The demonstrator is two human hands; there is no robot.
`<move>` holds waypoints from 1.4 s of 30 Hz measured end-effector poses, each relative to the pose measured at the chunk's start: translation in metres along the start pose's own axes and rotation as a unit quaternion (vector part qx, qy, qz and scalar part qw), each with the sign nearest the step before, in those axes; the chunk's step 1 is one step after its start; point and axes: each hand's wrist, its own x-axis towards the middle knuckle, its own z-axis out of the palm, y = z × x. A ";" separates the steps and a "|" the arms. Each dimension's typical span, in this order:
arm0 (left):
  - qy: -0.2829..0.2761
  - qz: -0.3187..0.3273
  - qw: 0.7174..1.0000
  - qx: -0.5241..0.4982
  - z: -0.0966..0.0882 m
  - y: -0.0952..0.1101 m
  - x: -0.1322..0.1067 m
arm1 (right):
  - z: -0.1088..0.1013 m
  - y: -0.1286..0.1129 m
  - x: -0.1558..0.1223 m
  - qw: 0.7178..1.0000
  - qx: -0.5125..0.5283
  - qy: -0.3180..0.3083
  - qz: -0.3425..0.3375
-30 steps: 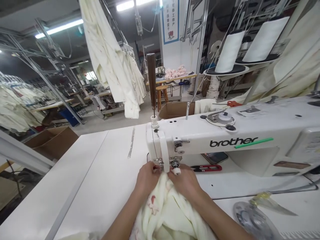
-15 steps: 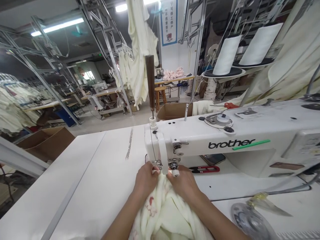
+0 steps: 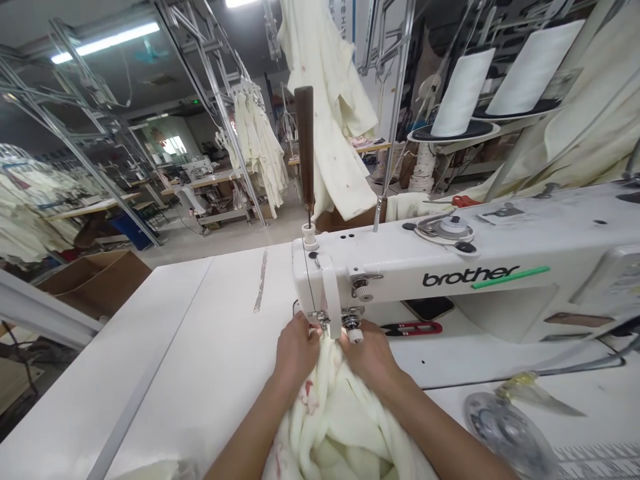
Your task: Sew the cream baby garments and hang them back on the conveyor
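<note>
A bunched cream fleece fabric (image 3: 335, 427) with small pink prints lies on the white table in front of me. Its far edge runs under the needle head (image 3: 325, 313) of a white Brother sewing machine (image 3: 450, 267). My left hand (image 3: 296, 350) pinches the fabric just left of the presser foot. My right hand (image 3: 369, 352) presses and grips the fabric just right of it. Both hands have their fingers closed on the cloth; the fingertips sit under the machine head.
Red thread snips (image 3: 413, 328) lie on the machine bed behind my right hand. A clear plastic piece (image 3: 505, 437) rests at the lower right. Two white thread cones (image 3: 463, 93) stand behind the machine. Cream garments (image 3: 335, 107) hang overhead. Cardboard boxes (image 3: 95, 277) sit left of the white table (image 3: 200, 347).
Both hands stay at the presser foot on the fabric, shifted slightly. The hanging garment overhead has travelled to the right, to behind the machine.
</note>
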 end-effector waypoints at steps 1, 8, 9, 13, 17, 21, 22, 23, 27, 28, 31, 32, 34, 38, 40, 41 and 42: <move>0.002 0.003 1.000 0.002 0.000 0.000 0.000 | 0.001 0.000 0.000 1.000 -0.003 0.000 0.002; 0.028 0.002 0.999 0.015 0.005 -0.002 0.003 | 0.005 0.000 0.002 1.000 -0.030 0.006 0.006; 0.029 0.001 0.999 0.017 0.005 -0.003 0.003 | 0.005 0.000 0.002 0.999 -0.032 0.006 0.004; 0.024 0.010 1.000 0.010 0.002 -0.004 0.001 | 0.008 0.001 0.003 1.000 -0.030 0.002 -0.007; 0.007 0.009 1.000 -0.027 -0.003 -0.003 0.000 | 0.008 0.009 0.002 0.999 -0.011 -0.003 -0.035; 0.002 0.006 0.999 -0.034 -0.005 -0.003 0.000 | 0.000 0.021 -0.003 0.995 0.039 -0.023 -0.094; 0.003 0.008 0.999 -0.036 -0.004 -0.003 0.000 | -0.001 0.023 -0.003 0.993 0.054 -0.026 -0.102; 0.004 0.010 0.999 -0.038 -0.004 -0.004 0.000 | -0.003 0.025 -0.004 0.992 0.066 -0.027 -0.106; 0.012 0.024 0.998 -0.052 -0.001 -0.007 0.001 | -0.005 0.025 -0.004 0.993 0.077 -0.023 -0.089; 0.013 0.028 0.998 -0.055 -0.001 -0.007 0.002 | -0.004 0.024 -0.003 0.993 0.076 -0.023 -0.085; 0.008 0.032 0.998 -0.054 -0.002 -0.008 0.002 | -0.004 0.022 -0.003 0.994 0.072 -0.025 -0.075; 0.005 0.030 0.998 -0.051 -0.003 -0.008 0.002 | -0.004 0.022 -0.002 0.994 0.071 -0.026 -0.072; 0.003 0.024 0.999 -0.046 -0.003 -0.008 0.002 | -0.004 0.021 -0.002 0.995 0.070 -0.028 -0.068; 0.005 0.014 0.999 -0.047 -0.001 -0.009 0.002 | -0.003 0.022 -0.002 0.994 0.075 -0.032 -0.067; 0.005 0.007 0.999 -0.044 0.000 -0.009 0.001 | -0.003 0.023 -0.002 0.994 0.083 -0.032 -0.071; 0.005 0.004 0.999 -0.042 0.000 -0.009 0.001 | -0.004 0.023 -0.002 0.993 0.089 -0.030 -0.074; 0.005 0.003 0.999 -0.041 0.000 -0.008 0.001 | -0.005 0.023 -0.003 0.992 0.095 -0.029 -0.080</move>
